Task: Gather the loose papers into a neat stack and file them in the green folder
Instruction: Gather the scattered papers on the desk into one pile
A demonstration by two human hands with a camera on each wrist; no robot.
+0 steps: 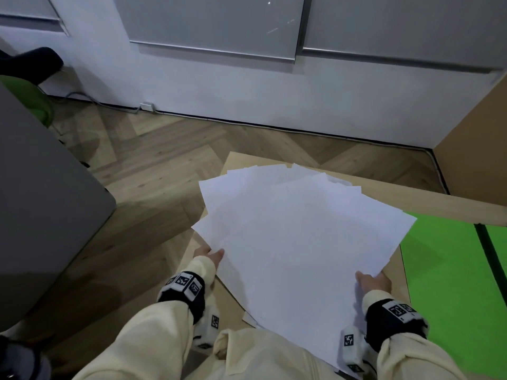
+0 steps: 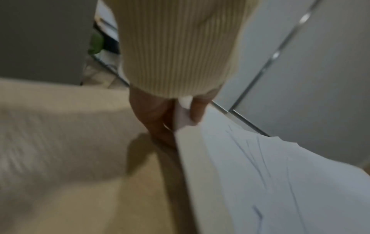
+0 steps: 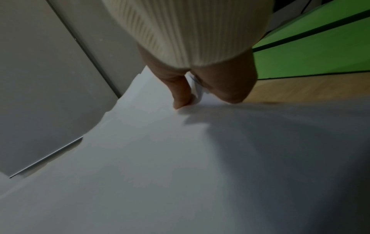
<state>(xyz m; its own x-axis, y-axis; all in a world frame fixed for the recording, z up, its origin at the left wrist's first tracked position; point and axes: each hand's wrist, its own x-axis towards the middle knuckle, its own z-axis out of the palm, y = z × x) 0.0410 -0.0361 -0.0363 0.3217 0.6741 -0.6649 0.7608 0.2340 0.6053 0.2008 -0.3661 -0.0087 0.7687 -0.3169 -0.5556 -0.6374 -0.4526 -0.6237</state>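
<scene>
A fanned bundle of several white papers (image 1: 299,237) is held up over a light wooden table (image 1: 452,200). My left hand (image 1: 211,255) pinches the bundle's left edge, thumb on top and fingers underneath; in the left wrist view the hand (image 2: 180,117) grips the papers (image 2: 270,182). My right hand (image 1: 370,281) pinches the right edge, and the right wrist view shows the thumb (image 3: 181,93) pressed on the papers (image 3: 180,166). The sheets' edges are not aligned. An open green folder (image 1: 450,283) lies flat on the table to the right, also seen behind my right hand (image 3: 312,52).
A grey cabinet or desk side (image 1: 41,201) stands to the left across a strip of herringbone wood floor (image 1: 153,160). A white wall with grey panels (image 1: 219,26) runs behind. A tan board (image 1: 477,138) rises at the right.
</scene>
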